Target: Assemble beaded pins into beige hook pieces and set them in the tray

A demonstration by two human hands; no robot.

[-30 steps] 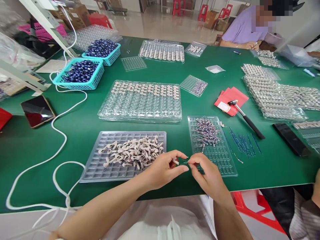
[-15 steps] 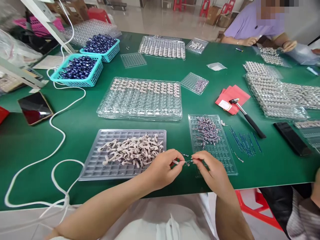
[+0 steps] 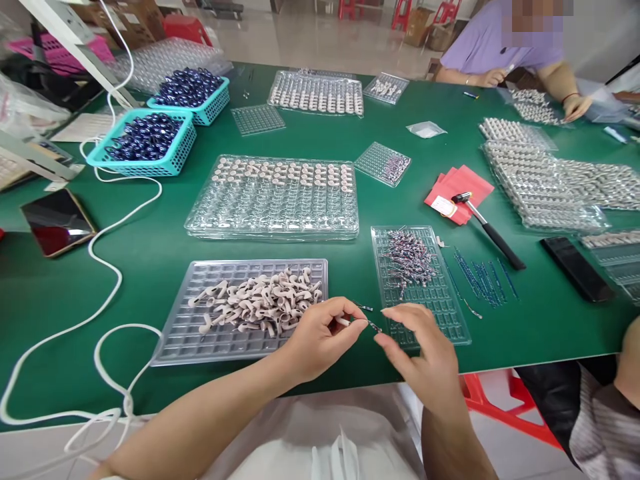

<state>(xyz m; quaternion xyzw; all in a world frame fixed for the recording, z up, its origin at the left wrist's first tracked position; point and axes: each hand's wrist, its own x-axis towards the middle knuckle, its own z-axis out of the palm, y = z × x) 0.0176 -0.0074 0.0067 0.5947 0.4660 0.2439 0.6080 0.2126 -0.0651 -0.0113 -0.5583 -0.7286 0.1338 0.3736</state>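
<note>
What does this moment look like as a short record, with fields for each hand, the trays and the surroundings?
Left hand: pinching a small pale piece, a thin wired part jutting past the fingertips
Right hand: thumb and fingers spread beside that part; contact unclear
Left tray: grey, heaped with pale stemmed pieces
Right tray: clear, wired bundle at its far end
Tool: hammer, head on red packets
Far left: turquoise baskets of shiny blue pieces
Across table: purple-sleeved person

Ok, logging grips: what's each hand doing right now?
Left hand: closed, holding a slim whitish plastic piece and thin dark wired parts.
Right hand: open, nothing visibly held.
</note>
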